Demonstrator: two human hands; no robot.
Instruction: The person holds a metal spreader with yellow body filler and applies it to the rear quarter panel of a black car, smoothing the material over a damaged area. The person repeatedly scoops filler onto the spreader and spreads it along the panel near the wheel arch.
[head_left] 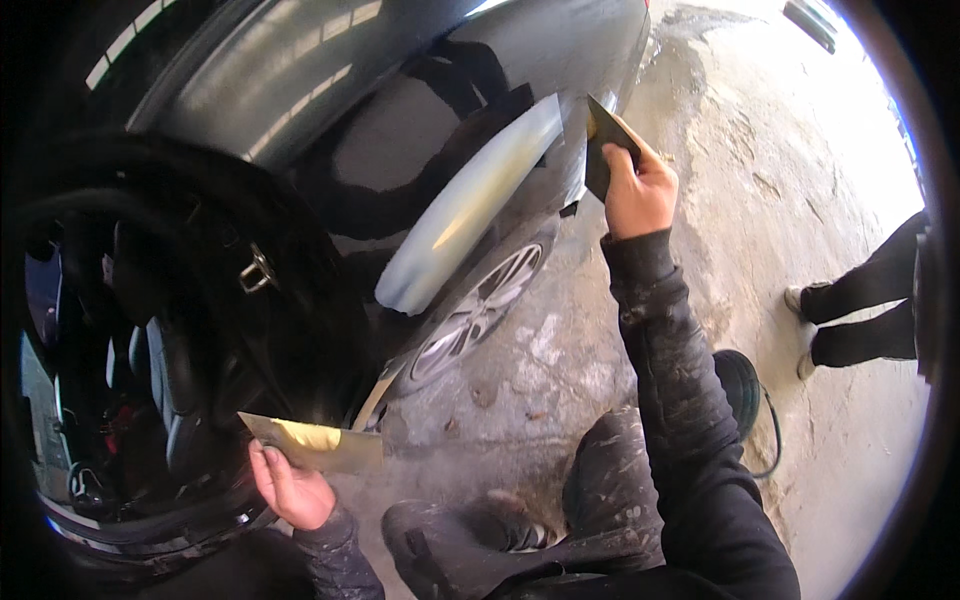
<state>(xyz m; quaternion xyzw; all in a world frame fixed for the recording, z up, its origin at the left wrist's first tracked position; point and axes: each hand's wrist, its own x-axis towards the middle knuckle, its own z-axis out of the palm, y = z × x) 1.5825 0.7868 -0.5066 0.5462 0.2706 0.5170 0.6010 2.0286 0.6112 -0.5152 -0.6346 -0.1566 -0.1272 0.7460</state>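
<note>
My left hand (292, 492) grips a flat metal filler plate (352, 454) by its edge, low beside the open doorway of a dark car. Yellow filler paste (308, 436) lies on that plate. Up on the right, my right hand (645, 195) is closed around a dark, flat filler spreader (598, 178), its broad blade tilted near the rear edge of the car. A long pale band of filler (468, 215) curves along the dark rear fender (385, 150) above the wheel (482, 312). Whether the spreader touches the car cannot be made out.
Inside the doorway, a metal door striker (257, 270) and a seat (160, 370) show. Another person's legs (862, 325) stand at the right. A round black object (738, 392) with a cord sits on the stained concrete floor (745, 240) behind my right arm.
</note>
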